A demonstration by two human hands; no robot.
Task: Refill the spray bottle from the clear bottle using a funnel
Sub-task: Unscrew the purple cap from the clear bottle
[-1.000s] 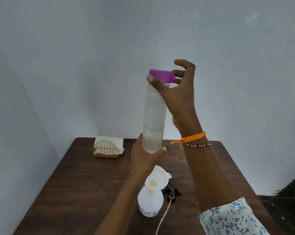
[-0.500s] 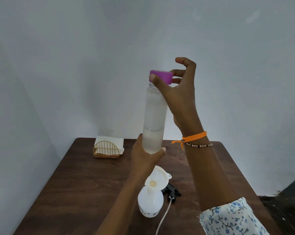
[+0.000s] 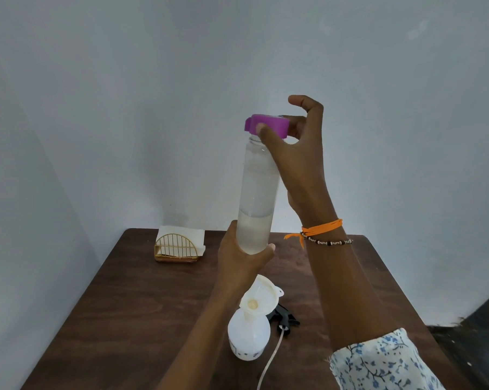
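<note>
Two bare forearms rise from the lower edge of the head view, each ending in a bare hand; the left hand (image 3: 241,263) carries no ring, band or sleeve anywhere along its visible arm; the right hand (image 3: 299,161) has two bands just below it at the wrist; the upper is an orange thread (image 3: 322,228) wound several times round, knotted with loose ends trailing off on the thumb side; touching it, on the side away from the hand, runs a thin beaded bracelet (image 3: 329,242) of dark and pale beads; far down that forearm a white sleeve (image 3: 384,361) begins, printed with small blue flowers and dark sprigs, its edge slightly frayed.
</note>
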